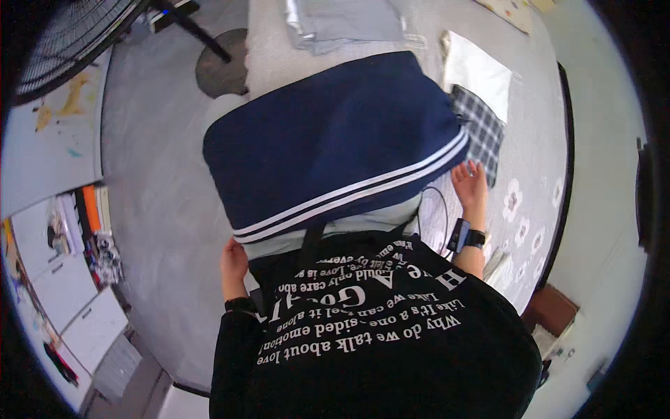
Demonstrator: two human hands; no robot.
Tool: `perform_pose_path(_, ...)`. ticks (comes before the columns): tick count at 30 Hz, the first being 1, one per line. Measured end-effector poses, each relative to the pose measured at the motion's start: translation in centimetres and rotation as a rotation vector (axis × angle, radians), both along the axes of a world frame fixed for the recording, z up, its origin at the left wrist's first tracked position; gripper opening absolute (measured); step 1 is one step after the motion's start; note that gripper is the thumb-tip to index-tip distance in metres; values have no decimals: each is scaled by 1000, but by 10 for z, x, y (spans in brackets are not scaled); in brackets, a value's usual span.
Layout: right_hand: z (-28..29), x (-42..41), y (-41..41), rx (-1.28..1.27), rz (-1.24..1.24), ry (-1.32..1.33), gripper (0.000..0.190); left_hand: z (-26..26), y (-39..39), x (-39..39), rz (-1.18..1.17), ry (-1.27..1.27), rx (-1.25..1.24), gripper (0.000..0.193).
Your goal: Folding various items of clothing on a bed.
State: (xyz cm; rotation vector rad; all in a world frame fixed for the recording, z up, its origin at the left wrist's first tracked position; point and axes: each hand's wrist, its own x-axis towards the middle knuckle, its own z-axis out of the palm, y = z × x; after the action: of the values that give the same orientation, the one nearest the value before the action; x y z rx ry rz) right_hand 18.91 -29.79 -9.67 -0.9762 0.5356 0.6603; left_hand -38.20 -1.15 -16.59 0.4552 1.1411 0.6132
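Observation:
A navy cloth garment (335, 136) with two white stripes along its near edge is spread over my lap. At the near left corner of that striped edge, my left hand (234, 260) grips the cloth, its fingertips partly hidden. My right hand (470, 184) is by the right end of the stripes, palm turned up and fingers apart. Just beyond its fingertips lies a black-and-white plaid cloth (484, 139), partly covered by the garment. A dark device (459, 235) is strapped to my right wrist, and a thin black cable loops beside it.
On the bed (528, 152) lie a folded white cloth (479, 70) and grey folded fabric (350, 21). A floor fan's base (222, 65) stands beside the bed, its grille (78, 36) at upper left. White drawers (63, 267) line the left side.

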Motion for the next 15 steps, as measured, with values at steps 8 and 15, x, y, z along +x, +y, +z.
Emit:
perform_pose_path(8,30,6,15,-622,357,-403,34,41,45,48,196,-305,-287,40)
perform_pose_path(15,23,44,44,-453,446,-119,35,8,53,42,124,-210,-250,41)
